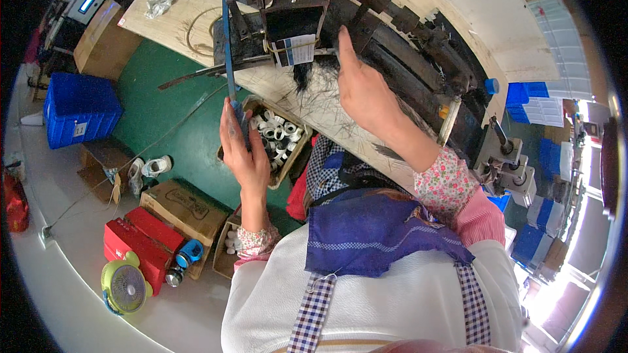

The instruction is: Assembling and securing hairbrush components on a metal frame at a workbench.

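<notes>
My left hand (243,153) is closed round the lower end of a long blue lever (228,52), which rises toward a dark metal machine (288,6). Over the machine's right part, my right hand (369,95) has its index finger stretched out, the tip at the dark metal. Its other fingers are mostly hidden, and nothing shows in its grasp. Between the hands, a white and blue printed card (294,50) hangs on the machine's front under a yellowish band. Below the card a tuft of black fibres (301,77) sticks out over the worktop.
Loose black fibres lie strewn across the pale worktop (278,88). Under its edge stands a basket (280,173) of white rings. On the floor to the left are a blue crate (82,110), shoes (157,166), a cardboard box (186,212), red boxes (140,245) and a green fan (127,287).
</notes>
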`<state>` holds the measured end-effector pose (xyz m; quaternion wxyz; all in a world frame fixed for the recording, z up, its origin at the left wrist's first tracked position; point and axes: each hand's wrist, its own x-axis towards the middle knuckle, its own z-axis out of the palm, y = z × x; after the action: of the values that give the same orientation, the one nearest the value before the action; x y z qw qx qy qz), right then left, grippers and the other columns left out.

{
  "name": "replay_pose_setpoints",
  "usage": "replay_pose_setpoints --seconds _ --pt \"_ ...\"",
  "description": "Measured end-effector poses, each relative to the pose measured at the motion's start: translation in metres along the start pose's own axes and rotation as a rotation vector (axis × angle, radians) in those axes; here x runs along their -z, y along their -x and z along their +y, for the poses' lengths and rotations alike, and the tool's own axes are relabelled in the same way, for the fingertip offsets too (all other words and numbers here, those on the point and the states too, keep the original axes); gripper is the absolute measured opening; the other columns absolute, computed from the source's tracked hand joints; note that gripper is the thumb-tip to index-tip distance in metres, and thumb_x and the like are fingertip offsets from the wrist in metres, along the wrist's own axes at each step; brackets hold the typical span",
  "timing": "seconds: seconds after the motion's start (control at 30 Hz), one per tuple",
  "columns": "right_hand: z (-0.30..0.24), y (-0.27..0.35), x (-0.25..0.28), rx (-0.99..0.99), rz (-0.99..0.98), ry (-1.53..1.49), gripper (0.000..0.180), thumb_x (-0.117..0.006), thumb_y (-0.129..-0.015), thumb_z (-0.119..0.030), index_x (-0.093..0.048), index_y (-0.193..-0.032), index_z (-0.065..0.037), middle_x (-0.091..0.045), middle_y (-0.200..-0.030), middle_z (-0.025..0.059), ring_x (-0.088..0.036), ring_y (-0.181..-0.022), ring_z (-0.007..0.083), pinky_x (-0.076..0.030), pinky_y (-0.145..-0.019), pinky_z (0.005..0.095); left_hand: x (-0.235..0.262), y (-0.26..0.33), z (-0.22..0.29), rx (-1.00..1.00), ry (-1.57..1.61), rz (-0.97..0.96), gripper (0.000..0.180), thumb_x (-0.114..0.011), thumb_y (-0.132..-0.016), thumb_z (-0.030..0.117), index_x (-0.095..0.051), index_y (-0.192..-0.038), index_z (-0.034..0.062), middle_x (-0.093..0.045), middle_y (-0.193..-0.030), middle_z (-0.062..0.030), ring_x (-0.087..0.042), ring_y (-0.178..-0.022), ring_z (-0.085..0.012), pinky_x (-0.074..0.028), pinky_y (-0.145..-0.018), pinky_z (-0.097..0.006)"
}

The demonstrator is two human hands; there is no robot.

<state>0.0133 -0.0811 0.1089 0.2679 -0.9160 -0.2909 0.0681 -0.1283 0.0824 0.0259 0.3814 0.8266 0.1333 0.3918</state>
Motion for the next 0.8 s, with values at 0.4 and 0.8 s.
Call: replay_pose_setpoints --seconds 0.4,0.8 --pt "-0.004 0.006 -0.003 0.034 -0.017 -0.001 0.069 -0.047 -0.085 -0.007 -0.011 -0.143 0.006 -0.060 -0.089 0.0318 -0.060 -0.075 0.0457 -0.047 -0.069 0.0520 -0.018 0.040 0.065 0.651 0.874 -0.160 0.027 -0.055 -0.090 0.005 -0.050 -0.116 -0.0041 -0.055 -0.090 -0.0078 -0.054 -0.079 -0.0167 -0.046 -0.075 -0.029" --pt "-0.008 -0.008 -0.015 -0.007 -0.004 0.141 0.066 -0.047 -0.087 -0.012 -0.015 -0.140 0.010 -0.060 -0.090 0.0316 -0.062 -0.076 0.0451 -0.050 -0.066 0.0505 -0.135 -0.034 0.037 1.069 1.695 -0.148 0.027 -0.050 -0.096 0.013 -0.051 -0.122 0.0040 -0.060 -0.097 -0.0022 -0.057 -0.082 -0.0098 -0.050 -0.075 -0.026"
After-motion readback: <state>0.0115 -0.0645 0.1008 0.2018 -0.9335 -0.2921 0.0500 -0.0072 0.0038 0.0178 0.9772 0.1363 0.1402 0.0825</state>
